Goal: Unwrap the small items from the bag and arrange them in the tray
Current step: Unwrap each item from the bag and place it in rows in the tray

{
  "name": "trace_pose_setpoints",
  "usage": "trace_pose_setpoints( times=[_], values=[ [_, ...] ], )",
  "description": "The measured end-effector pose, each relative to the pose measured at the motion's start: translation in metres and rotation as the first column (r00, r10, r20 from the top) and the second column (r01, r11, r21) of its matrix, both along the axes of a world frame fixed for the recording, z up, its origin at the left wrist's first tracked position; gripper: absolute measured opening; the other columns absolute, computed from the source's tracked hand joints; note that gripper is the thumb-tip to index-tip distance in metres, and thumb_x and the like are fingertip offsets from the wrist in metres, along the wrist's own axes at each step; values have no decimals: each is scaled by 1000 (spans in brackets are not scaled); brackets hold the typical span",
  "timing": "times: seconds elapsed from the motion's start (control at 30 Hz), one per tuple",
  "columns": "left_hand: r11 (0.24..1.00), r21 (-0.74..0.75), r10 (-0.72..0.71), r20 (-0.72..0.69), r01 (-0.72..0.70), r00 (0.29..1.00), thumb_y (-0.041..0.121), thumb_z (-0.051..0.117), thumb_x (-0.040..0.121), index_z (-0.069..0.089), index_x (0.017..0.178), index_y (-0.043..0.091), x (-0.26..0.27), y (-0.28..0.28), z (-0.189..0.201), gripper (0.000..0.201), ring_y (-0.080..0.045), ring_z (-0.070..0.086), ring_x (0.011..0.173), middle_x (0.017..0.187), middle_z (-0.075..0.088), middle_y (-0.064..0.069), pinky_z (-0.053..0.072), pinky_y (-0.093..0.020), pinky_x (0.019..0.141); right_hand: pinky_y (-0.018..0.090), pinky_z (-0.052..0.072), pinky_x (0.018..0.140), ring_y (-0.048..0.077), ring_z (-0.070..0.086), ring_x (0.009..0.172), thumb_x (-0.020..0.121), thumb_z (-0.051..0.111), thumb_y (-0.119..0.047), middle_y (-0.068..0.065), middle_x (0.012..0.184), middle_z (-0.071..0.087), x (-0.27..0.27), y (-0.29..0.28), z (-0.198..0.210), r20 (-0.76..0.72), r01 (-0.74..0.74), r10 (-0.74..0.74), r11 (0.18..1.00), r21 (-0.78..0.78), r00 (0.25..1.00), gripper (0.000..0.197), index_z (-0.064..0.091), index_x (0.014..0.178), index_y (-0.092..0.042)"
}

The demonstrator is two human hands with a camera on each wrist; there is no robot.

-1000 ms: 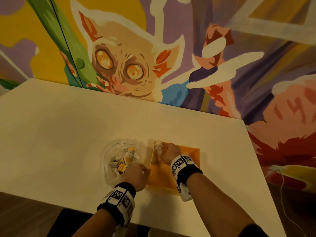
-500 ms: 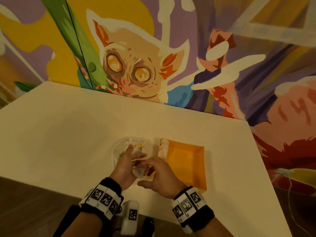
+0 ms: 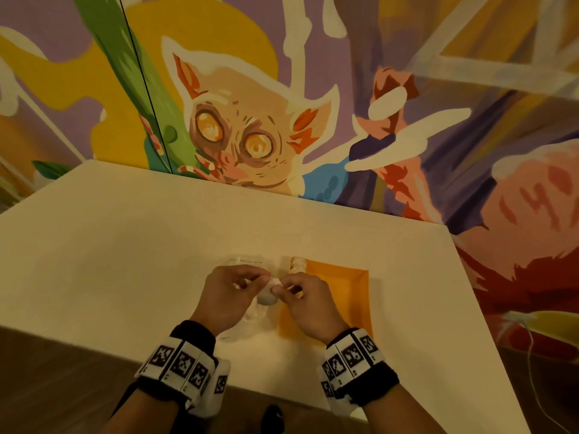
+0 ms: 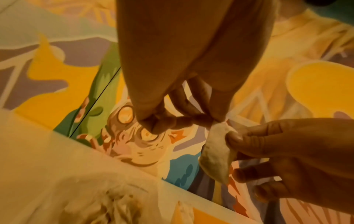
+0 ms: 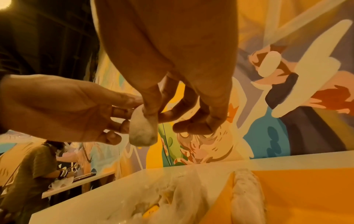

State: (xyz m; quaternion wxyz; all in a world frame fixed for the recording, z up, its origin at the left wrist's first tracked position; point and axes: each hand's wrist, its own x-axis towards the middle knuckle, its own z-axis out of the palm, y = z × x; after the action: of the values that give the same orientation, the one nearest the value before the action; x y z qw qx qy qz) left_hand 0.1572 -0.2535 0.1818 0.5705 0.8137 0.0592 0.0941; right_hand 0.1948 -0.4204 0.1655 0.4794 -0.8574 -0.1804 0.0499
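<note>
One tray (image 3: 360, 296), one bag (image 3: 250, 317), two hands, one wrapped item (image 4: 216, 154)

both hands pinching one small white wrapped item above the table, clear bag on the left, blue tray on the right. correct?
Not quite: the tray is orange, not blue, as the head view shows. The rest holds: the left hand and right hand both pinch the small white wrapped item above the table, with the clear bag left of the tray.
</note>
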Motion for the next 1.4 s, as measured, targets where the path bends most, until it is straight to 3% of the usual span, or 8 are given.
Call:
trace_pose_setpoints(
  times=[0.2, 0.47, 0.6, 0.77, 0.9, 1.03, 1.27, 1.4],
  values=[
    [959, 239, -157, 10, 150, 988, 25, 73, 85, 71, 74, 41, 7, 4, 10, 19, -3, 52, 61, 78, 70, 23, 43, -19, 64, 10, 41, 64, 9, 61, 77, 90, 67, -27, -9, 82, 68, 1, -5, 6, -14, 28, -27, 999, 47, 1000, 9, 73, 86, -21],
    [975, 214, -64, 23, 58, 998, 22, 75, 83, 73, 75, 38, 9, 1, 16, 17, 7, 53, 68, 77, 70, 27, 37, -10, 64, 11, 43, 77, -4, 52, 93, 80, 77, -34, -14, 103, 59, 3, -8, 8, 51, 42, -45, 997, 63, 998, 29, 68, 106, -28],
    [976, 192, -108, 14, 103, 994, 21, 74, 84, 72, 74, 39, 10, -3, 18, 21, 10, 55, 74, 75, 67, 34, 35, -8, 65, 22, 45, 67, 5, 59, 81, 87, 69, -34, -9, 83, 68, 7, 2, 4, 12, -9, 8, 1000, 30, 1000, 12, 73, 87, -23],
    [980, 199, -11, 75, -4, 997, 19, 74, 84, 72, 74, 36, 17, -2, 17, 19, 9, 56, 74, 84, 72, 16, 36, -12, 65, 21, 45, 64, 7, 59, 71, 88, 69, -31, -4, 76, 71, 14, 7, -1, -36, 21, -21, 1000, 4, 999, 17, 75, 80, -16],
    [976, 210, 82, -76, -65, 994, 28, 68, 88, 72, 83, 32, 24, -4, 1, 8, -6, 59, 70, 84, 71, 12, 43, -16, 64, 30, 53, 67, 19, 64, 73, 86, 70, -28, 4, 76, 70, 32, 1, -8, -126, 81, -87, 995, -51, 988, 21, 73, 74, -10],
    [991, 131, 16, -364, 35, 931, 28, 67, 90, 67, 106, 18, 31, -10, -37, 19, -16, 68, 73, 93, 71, -3, 58, -32, 75, 5, 37, 52, 17, 64, 76, 86, 72, -21, 6, 76, 69, 54, -15, -24, -208, 163, -201, 969, -185, 957, 29, 64, 65, -1],
    [968, 204, -5, -560, 144, 829, 31, 61, 93, 54, 132, 7, 34, -36, -92, 46, -28, 67, 95, 108, 68, -13, 57, -41, 85, 29, 39, 52, 19, 50, 59, 80, 67, -16, 4, 58, 51, 80, -15, -61, -268, 151, -299, 875, -460, 916, 21, 63, 64, -4],
    [939, 302, 33, -562, 167, 827, 35, 60, 90, 61, 127, 15, 35, -42, -117, 42, -28, 67, 93, 105, 69, -7, 58, -46, 80, 27, 55, 56, 23, 67, 69, 77, 67, -27, 10, 79, 69, 87, -6, -73, -363, 56, -277, 854, -517, 890, 19, 67, 76, -8]
  ],
)
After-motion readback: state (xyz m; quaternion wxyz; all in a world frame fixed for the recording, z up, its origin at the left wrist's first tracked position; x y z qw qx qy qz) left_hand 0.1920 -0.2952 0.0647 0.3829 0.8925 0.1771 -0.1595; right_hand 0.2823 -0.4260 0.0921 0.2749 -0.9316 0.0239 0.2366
